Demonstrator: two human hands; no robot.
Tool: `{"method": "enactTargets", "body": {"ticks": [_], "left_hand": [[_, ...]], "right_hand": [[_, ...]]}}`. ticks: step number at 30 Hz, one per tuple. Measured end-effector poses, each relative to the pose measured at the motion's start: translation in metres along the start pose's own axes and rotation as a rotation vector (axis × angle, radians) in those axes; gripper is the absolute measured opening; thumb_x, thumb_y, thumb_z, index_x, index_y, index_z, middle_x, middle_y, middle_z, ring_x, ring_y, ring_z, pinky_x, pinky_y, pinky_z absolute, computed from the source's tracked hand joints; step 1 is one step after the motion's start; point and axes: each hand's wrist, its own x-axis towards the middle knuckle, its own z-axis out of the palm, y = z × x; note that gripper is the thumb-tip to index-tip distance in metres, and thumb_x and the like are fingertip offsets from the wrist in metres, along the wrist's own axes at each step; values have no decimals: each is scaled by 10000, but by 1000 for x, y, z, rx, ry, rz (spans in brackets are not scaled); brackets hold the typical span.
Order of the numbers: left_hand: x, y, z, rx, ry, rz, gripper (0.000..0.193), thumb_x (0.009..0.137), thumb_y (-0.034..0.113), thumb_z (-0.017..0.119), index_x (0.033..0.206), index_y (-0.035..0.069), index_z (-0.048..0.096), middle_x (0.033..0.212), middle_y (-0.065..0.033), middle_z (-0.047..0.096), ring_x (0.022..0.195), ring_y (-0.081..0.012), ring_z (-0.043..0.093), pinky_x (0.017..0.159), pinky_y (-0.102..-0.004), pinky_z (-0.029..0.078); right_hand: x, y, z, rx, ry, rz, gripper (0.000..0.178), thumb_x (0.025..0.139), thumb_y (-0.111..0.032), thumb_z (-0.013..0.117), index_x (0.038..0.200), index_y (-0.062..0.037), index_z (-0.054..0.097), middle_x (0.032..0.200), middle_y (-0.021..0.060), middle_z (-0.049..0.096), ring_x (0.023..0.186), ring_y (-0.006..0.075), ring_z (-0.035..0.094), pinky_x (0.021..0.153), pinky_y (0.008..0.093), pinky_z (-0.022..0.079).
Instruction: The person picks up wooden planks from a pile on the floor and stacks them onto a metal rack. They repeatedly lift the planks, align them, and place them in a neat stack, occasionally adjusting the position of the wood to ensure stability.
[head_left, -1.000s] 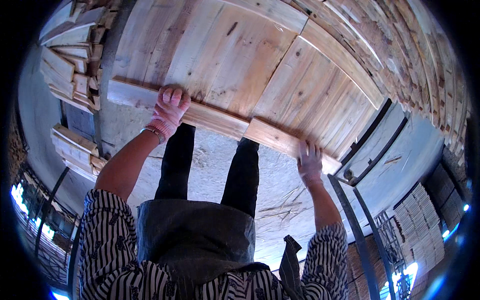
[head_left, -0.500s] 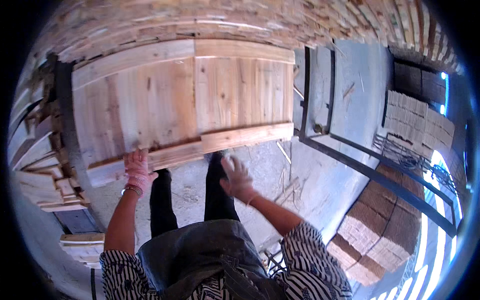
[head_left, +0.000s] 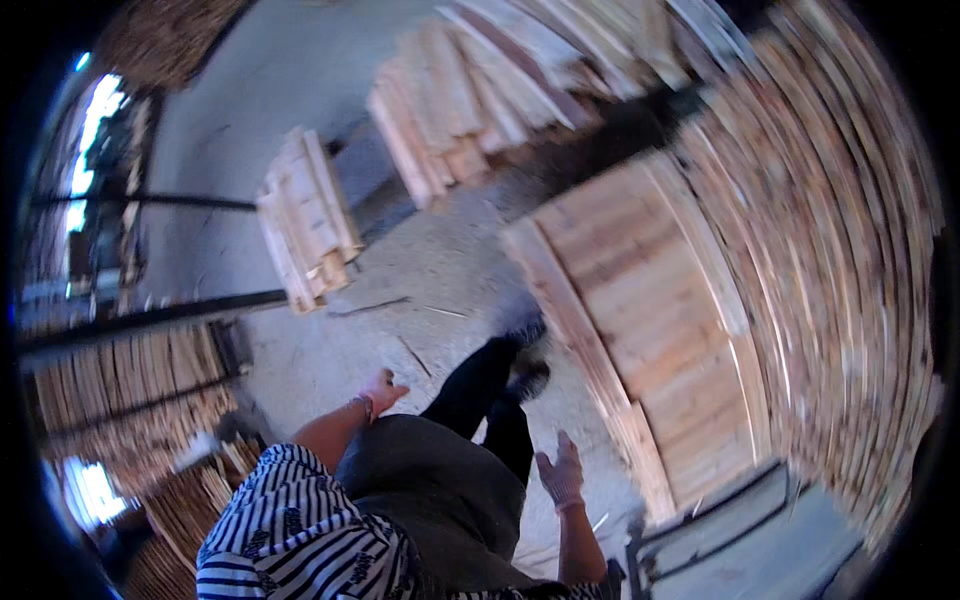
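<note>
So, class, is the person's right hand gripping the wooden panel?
No, the right hand is open and apart from the wooden panel, with floor showing between them.

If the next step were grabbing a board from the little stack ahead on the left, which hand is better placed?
Probably the left hand: it looks empty and is nearer the stack. The right hand looks empty too, but is nearer the panel.
</note>
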Motion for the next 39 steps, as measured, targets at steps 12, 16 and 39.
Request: {"method": "enactTargets", "body": {"ticks": [12, 16, 39], "left_hand": [[-14, -121, -122, -264, 100, -96, 673, 832, 394, 673, 1372, 23, 517, 1281, -225, 621, 1220, -339, 582, 1027, -391, 451], [79, -141, -181, -508, 100, 54, 662, 853, 372, 677, 1369, -4, 503, 1292, -220, 611, 1223, -310, 577, 1028, -370, 443], [375, -94, -286, -771, 442, -123, 932, 876, 384, 711, 1502, -35, 162, 1490, -256, 317, 1383, -385, 325, 1156, -434, 261]], "right_hand": [[83, -110, 61, -305, -524, -77, 792, 838, -525, 674, 1464, -109, 422, 1214, 221, 640, 1146, 377, 608, 978, 437, 472], [142, -168, 108, 99, -279, 40, 617, 895, -513, 625, 1303, -61, 527, 1075, 155, 678, 971, 314, 657, 843, 415, 523], [544, -561, 356, 597, -362, 256, 839, 955, -706, 319, 1463, -45, 418, 1405, 154, 529, 1277, 294, 507, 1088, 450, 370]]}}
